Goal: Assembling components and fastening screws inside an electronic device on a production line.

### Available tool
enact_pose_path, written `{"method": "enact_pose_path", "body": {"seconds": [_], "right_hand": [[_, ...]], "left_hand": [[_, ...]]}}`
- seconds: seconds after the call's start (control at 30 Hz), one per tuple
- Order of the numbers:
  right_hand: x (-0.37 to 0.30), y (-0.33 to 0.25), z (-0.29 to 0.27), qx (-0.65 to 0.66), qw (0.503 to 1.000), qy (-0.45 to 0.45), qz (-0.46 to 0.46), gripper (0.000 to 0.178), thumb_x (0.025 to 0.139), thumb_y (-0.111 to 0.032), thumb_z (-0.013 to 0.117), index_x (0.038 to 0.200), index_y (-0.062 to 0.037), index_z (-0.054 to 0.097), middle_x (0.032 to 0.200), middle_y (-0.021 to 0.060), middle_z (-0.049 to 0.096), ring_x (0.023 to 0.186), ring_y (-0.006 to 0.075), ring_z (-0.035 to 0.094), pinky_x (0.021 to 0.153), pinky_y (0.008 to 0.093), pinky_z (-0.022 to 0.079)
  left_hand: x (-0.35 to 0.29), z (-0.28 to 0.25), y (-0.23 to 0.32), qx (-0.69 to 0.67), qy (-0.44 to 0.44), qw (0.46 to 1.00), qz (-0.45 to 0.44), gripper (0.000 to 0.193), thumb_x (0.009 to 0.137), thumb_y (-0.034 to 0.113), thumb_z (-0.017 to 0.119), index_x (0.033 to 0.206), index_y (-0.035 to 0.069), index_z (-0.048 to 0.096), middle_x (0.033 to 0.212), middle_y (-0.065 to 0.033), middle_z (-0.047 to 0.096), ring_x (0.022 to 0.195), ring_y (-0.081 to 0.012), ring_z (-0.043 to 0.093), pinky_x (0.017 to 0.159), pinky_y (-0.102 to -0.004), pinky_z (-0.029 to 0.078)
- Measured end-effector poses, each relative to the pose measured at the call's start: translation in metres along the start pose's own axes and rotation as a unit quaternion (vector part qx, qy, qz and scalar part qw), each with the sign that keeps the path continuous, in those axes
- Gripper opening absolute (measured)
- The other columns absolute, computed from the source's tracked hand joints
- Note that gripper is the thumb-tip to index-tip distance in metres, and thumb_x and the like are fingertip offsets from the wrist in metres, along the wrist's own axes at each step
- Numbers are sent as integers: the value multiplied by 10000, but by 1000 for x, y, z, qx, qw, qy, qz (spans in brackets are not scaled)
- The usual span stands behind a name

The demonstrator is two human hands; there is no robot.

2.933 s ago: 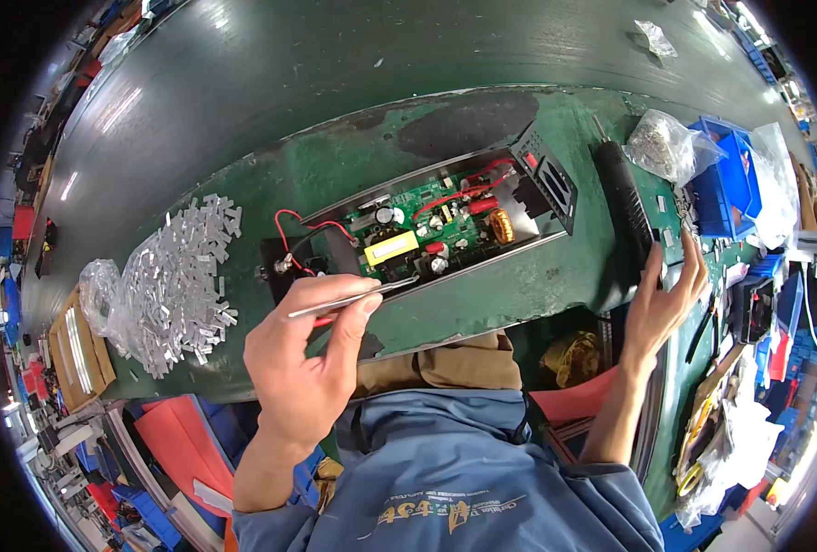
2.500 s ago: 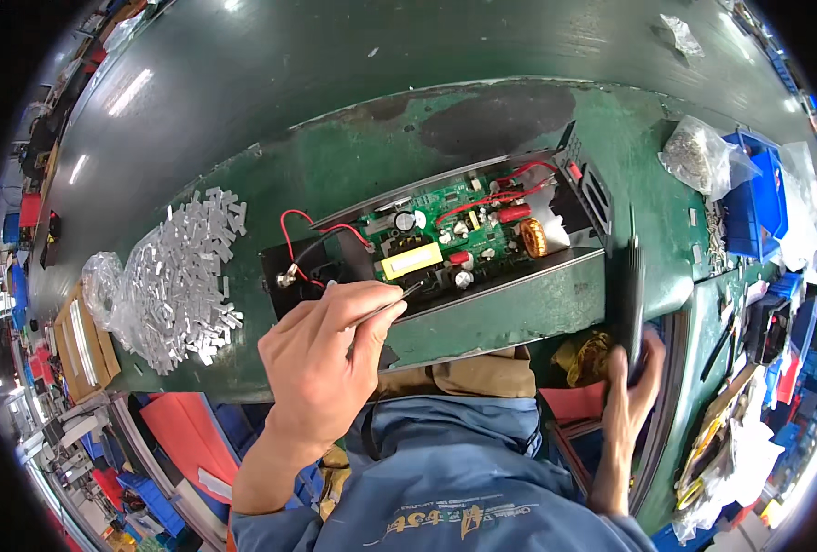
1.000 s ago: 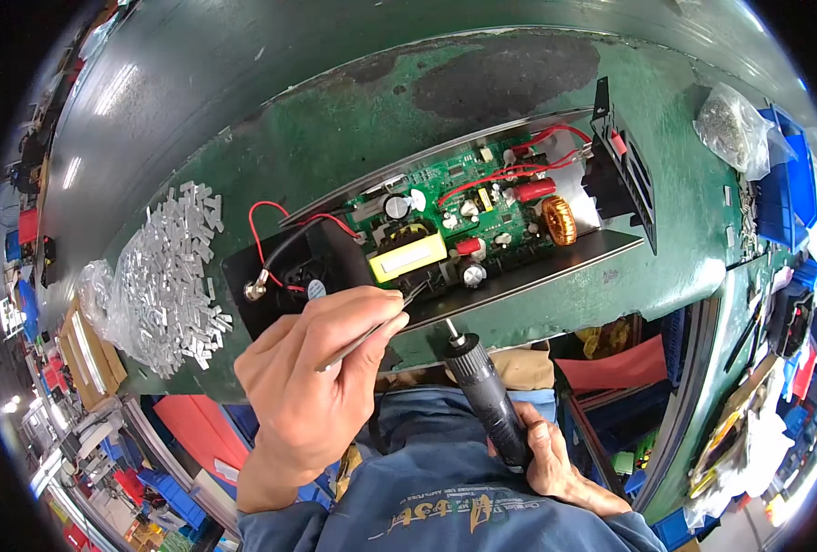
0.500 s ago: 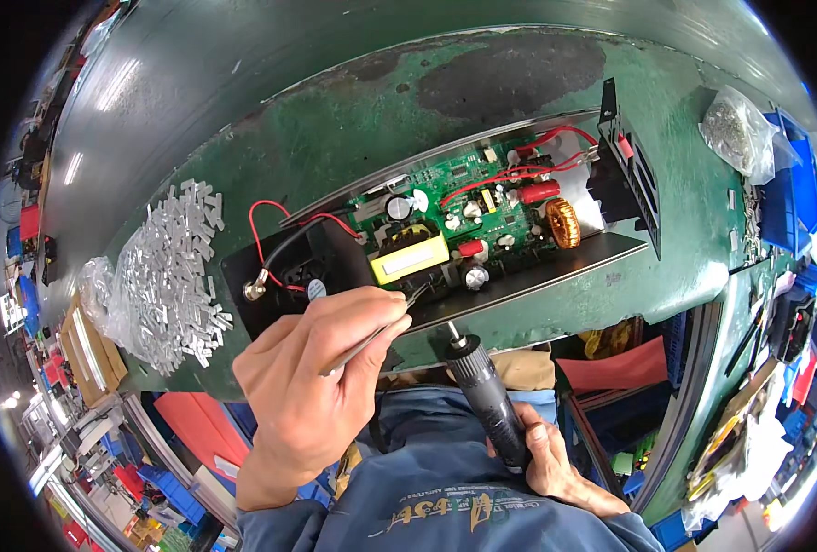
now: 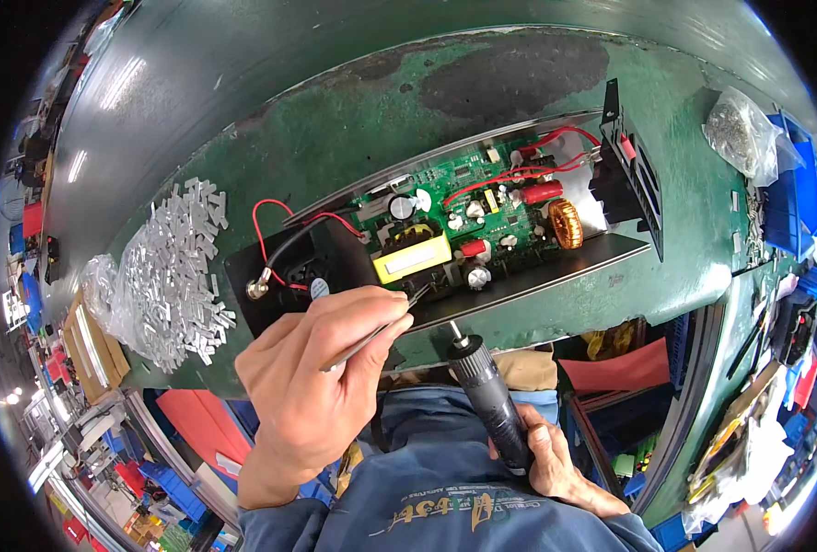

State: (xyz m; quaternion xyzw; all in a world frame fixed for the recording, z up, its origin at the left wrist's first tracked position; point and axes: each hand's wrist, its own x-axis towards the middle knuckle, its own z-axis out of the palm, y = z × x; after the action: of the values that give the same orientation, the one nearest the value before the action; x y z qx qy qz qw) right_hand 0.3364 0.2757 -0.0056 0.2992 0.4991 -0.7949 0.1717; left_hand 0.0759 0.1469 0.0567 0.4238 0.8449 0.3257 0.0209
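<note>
One green circuit board (image 5: 496,224), center frame, sitting in one open black case (image 5: 556,271). Left hand (image 5: 312,386) is pinching one pair of tweezers (image 5: 358,348); right hand (image 5: 551,457)'s wrapped round one chunky black screwdriver (image 5: 488,391), lower center, which was lying at right three seconds back.

circuit board (image 5: 498,221) in case (image 5: 556,268); case on bench (image 5: 353,120); heap of parts (image 5: 176,285) left of case; box (image 5: 93,342) left of heap; bag (image 5: 736,133) right of case; bin (image 5: 802,189) right of bag; tweezers (image 5: 358,350) in left hand (image 5: 316,382), tips over case; screwdriver (image 5: 491,403) in right hand (image 5: 550,453), before case
</note>
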Motion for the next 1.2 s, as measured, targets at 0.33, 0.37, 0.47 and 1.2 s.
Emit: {"method": "enact_pose_path", "body": {"seconds": [0.33, 0.37, 0.47, 1.2], "right_hand": [[0, -9, 2, 12, 1000, 2, 10, 858, 1015, -722, 294, 1259, 65, 532, 897, 84, 647, 807, 139, 581, 765, 290, 451], [-1, -6, 1, 11, 1000, 2, 9, 858, 1015, -722, 294, 1259, 65, 532, 897, 84, 647, 807, 139, 581, 765, 290, 451], [-3, 4, -3, 40, 999, -27, -10, 763, 1064, -620, 315, 1395, 49, 473, 969, 59, 645, 865, 121, 577, 805, 282, 455], [3, 4, 6, 56, 998, 1, 30, 892, 982, -758, 323, 1282, 55, 537, 882, 100, 655, 791, 141, 627, 758, 282, 497]], "left_hand": [[1, -1, 0, -14, -10, 1000, -1, 194, 839, -12, 781, 997, 18, 673, 907, -118, 764, 805, -255, 750, 706, -321, 577], [1, -1, 0, -14, -8, 1000, -1, 194, 839, -12, 781, 997, 18, 673, 907, -118, 764, 805, -255, 750, 706, -321, 577], [1, -1, 0, -20, -1, 1000, -5, 190, 842, -8, 781, 995, 19, 671, 907, -118, 764, 806, -254, 752, 709, -316, 580], [3, -6, 0, -53, -31, 997, -46, 210, 814, -33, 792, 975, 25, 670, 891, -138, 760, 786, -259, 753, 696, -315, 585]]}}
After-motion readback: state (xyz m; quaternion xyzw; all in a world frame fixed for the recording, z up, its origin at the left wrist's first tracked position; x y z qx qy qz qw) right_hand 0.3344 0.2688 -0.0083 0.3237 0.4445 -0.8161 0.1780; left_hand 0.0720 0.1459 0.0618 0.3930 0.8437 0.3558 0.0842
